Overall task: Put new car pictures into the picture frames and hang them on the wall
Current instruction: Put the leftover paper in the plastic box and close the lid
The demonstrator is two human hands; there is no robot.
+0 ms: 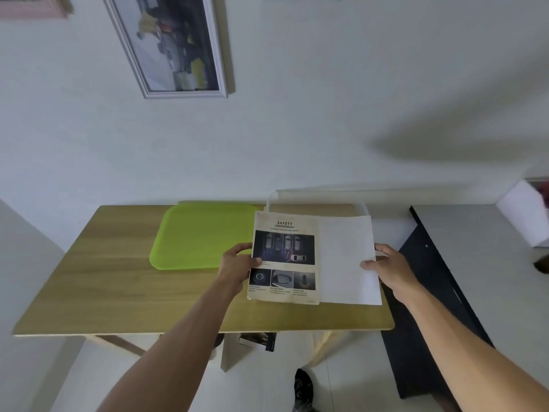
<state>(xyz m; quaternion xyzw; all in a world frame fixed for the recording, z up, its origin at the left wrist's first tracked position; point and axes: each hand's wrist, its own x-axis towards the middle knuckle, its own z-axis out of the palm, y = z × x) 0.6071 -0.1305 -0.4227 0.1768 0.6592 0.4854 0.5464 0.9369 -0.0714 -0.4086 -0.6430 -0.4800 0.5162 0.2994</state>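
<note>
Above the wood-grain worktop point(118, 292), the left hand point(237, 267) pinches a glossy printed car page point(283, 258) by its left edge. The right hand point(389, 269) grips a plain white sheet point(346, 257) overlapping beside it. A smooth rounded green tray point(196, 236) lies behind.

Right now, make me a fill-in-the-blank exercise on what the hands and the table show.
1. The left hand pinches the printed car page, whose heading reads ____.
2. The right hand holds a sheet whose visible side is ____.
3. The tray on the wooden table is ____ in colour.
4. A framed picture hangs on the ____ above the table.

Missing words: SAFETY; blank white; green; wall
</note>
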